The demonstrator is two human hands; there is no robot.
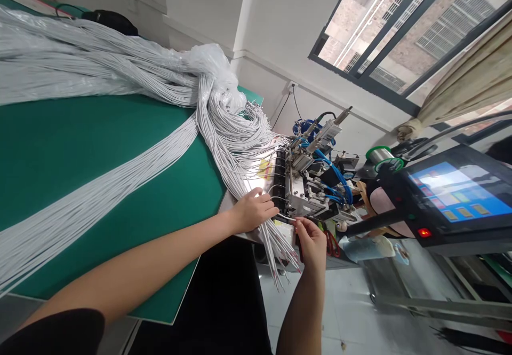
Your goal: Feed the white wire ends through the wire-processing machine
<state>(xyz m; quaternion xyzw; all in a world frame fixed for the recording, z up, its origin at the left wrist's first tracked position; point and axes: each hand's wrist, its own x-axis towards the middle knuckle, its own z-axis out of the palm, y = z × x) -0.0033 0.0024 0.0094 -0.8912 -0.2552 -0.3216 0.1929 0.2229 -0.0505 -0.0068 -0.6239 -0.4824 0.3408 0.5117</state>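
Note:
A thick bundle of thin white cables [224, 165] spills over the table corner, and its loose ends [282, 251] hang past the edge, some with reddish tips. My left hand [254, 211] lies over this bundle with curled fingers, closed on a white cable at its fingertips. That single cable [286, 217] runs across a short gap to my right hand [311, 240], which pinches it between thumb and forefinger. Just beyond both hands stands a metal machine [308, 179] with blue air tubes and a black slotted front, where several cables lie.
More cables in clear plastic wrap [100, 61] lie along the green table [116, 141]. To the right, a touchscreen [464, 192] on an arm juts out near a solder wire spool [384, 158]. Red-handled scissors [332, 244] sit below the machine. A window [400, 29] is behind.

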